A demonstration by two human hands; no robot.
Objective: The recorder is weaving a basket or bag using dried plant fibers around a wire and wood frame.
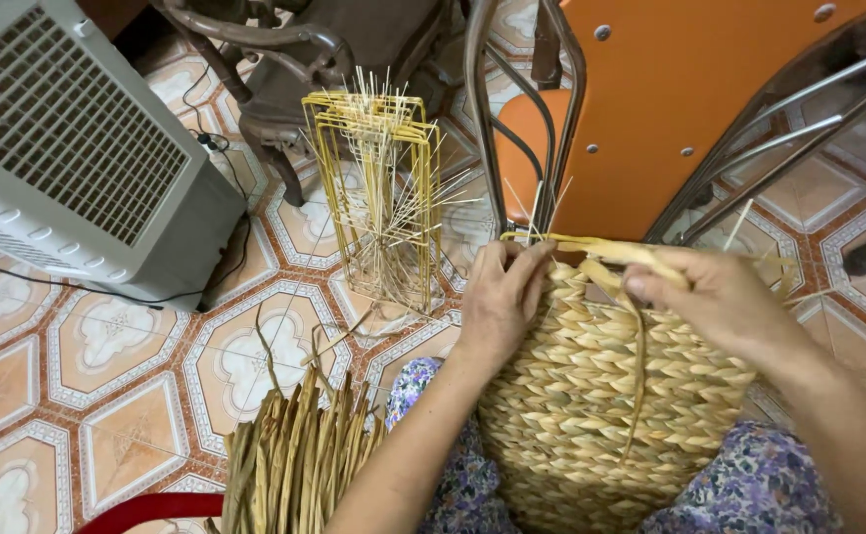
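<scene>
We see a woven basket [601,396] of pale straw-coloured fibre resting on the person's lap, between knees covered in floral cloth [759,485]. Its long axis runs up and away from the body, with the unfinished top rim pointing toward the orange chair [670,109] just beyond it. A loose flat strand [638,366] hangs down the basket's front from the rim.

The left hand [500,297] lies over the rim's left end, fingers together and curled onto the weave, pressing it. The right hand [720,297] sits at the rim's right end, thumb and fingers pinched on the strand where it bends across the top. A thin yellow wire edge shows along the rim between the hands.

Room is tight ahead: the chair's metal legs [482,109] stand almost against the rim, and we cannot tell whether they touch it. To the left the space opens onto the patterned tile floor [106,336]. There, a stack of yellow wire frames [378,188] stuffed with thin sticks stands upright, near but apart from the left hand. A bundle of dried fibre strips [294,465] lies beside the left forearm, above a red curved rim [151,509]. Well to the left stands a grey fan unit [77,138] with its cable on the floor.
</scene>
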